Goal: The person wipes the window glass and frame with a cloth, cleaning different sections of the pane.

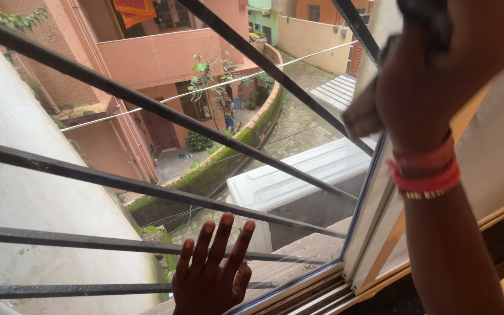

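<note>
- The left hand (211,274) is spread flat, fingers apart and pointing up, pressed against the lower part of the window pane (298,192).
- The right hand (433,76) is raised high at the upper right, closed around a grey cloth (361,108), which hangs bunched from its grip.
- The cloth lies against the upper right edge of the pane, right where the glass meets the window frame (374,216).
- Red bangles (427,172) circle the right wrist, with the forearm running down to the bottom edge of the view.
- The frame is pale, and its lower corner sits in a track on the sill (316,291).
- Dark metal bars (147,102) run across outside the glass, several of them slanting from left to right.
- Beyond the bars, far below, stand pink buildings (164,58), a mossy curved wall (234,146) and a paved lane (298,125).
- A white flat-topped box (298,175) sits just outside, below the right part of the pane.
- A rough pale wall (24,192) fills the left side of the view.
</note>
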